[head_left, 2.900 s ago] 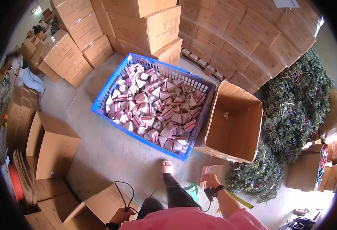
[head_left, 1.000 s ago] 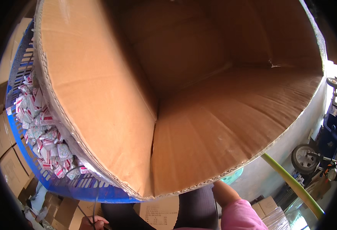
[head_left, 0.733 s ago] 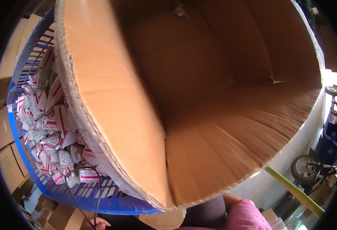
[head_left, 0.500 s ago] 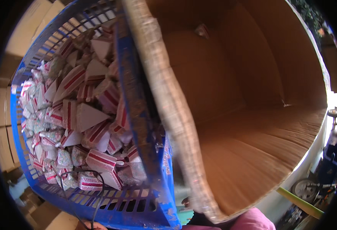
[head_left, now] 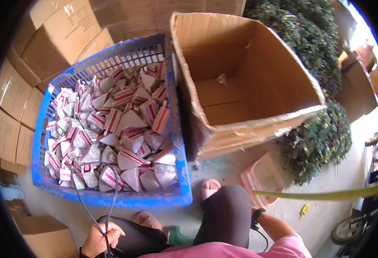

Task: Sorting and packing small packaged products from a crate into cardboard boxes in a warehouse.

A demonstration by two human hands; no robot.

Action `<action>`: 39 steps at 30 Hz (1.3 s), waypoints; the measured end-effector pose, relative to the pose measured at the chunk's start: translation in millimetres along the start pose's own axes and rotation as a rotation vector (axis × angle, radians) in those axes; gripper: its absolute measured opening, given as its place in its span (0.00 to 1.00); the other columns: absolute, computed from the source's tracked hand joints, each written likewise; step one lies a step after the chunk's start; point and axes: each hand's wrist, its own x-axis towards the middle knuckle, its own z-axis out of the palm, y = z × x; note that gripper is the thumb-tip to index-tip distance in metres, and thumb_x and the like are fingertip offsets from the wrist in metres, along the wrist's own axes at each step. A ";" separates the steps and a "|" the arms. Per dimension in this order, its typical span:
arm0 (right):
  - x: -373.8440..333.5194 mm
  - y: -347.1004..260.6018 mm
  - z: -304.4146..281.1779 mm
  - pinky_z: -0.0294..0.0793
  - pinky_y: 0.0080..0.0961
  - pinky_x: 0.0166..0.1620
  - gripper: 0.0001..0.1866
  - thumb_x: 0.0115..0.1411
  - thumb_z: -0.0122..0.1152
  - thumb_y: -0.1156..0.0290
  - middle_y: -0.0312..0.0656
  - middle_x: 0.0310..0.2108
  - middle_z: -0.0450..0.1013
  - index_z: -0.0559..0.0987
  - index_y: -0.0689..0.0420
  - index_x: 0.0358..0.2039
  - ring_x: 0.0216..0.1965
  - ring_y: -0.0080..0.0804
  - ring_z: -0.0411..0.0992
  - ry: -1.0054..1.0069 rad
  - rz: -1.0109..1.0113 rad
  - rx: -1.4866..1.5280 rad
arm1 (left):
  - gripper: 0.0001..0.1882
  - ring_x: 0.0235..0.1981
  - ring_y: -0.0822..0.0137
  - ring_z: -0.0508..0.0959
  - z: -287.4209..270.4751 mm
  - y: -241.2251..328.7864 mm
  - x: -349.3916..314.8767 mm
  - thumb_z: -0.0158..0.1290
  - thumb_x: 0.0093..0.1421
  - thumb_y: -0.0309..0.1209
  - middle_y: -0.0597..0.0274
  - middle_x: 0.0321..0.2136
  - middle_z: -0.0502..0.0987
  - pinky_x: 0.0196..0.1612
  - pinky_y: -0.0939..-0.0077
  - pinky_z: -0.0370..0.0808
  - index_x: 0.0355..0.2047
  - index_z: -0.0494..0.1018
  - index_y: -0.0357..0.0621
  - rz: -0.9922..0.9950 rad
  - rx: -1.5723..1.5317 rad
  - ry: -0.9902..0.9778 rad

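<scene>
My left hand [head_left: 97, 239] is low at the left, beside my knee, its fingers curled closed. A black cable [head_left: 80, 195] loops across the view and over that hand; whether the fingers grip it I cannot make out. My right hand [head_left: 255, 211], below a dark wristband, lies against my right knee, its fingers mostly hidden. A blue plastic crate [head_left: 111, 198] stands in front, heaped with cake-slice-shaped pieces [head_left: 131, 159], white with red stripes and glittery sides. Right of it stands an open cardboard box [head_left: 245, 142] with one small wrapped piece [head_left: 222, 80] on its bottom.
Stacked cartons [head_left: 68, 36] line the left and back. Leafy green garlands [head_left: 318, 137] lie at the right. A pale pink tub [head_left: 264, 176] sits below the box. A yellow strap [head_left: 326, 195] crosses the right side, near a wheel [head_left: 346, 230]. An open carton [head_left: 47, 236] is lower left.
The cardboard box, earlier tilted close to the view with its mouth toward me, now stands farther off beside the crate. My view has drawn back, and both my hands have come into clearer sight.
</scene>
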 end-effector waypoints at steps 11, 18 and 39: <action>-102.2 -8.2 -4.3 0.68 0.23 0.23 0.14 0.45 0.55 0.70 0.40 0.21 0.70 0.72 0.65 0.31 0.20 0.28 0.67 0.623 0.316 0.798 | 0.15 0.07 0.78 0.63 10.9 20.4 -61.9 0.45 0.57 0.34 0.66 0.07 0.64 0.11 0.87 0.56 0.22 0.68 0.32 0.165 0.047 0.244; -109.4 -3.3 -50.3 0.66 0.30 0.34 0.19 0.44 0.61 0.59 0.48 0.25 0.70 0.71 0.61 0.30 0.29 0.37 0.68 1.467 0.260 0.077 | 0.21 0.03 0.77 0.57 11.7 82.5 -52.1 0.50 0.53 0.40 0.64 0.05 0.62 0.07 0.85 0.54 0.29 0.64 0.28 0.434 -0.441 0.022; -188.9 56.9 10.5 0.66 0.21 0.19 0.07 0.43 0.58 0.76 0.36 0.18 0.67 0.72 0.62 0.26 0.19 0.22 0.65 0.819 0.252 0.448 | 0.15 0.10 0.82 0.62 126.9 149.2 40.0 0.50 0.53 0.34 0.66 0.11 0.67 0.12 0.89 0.55 0.36 0.67 0.35 0.234 0.164 -0.482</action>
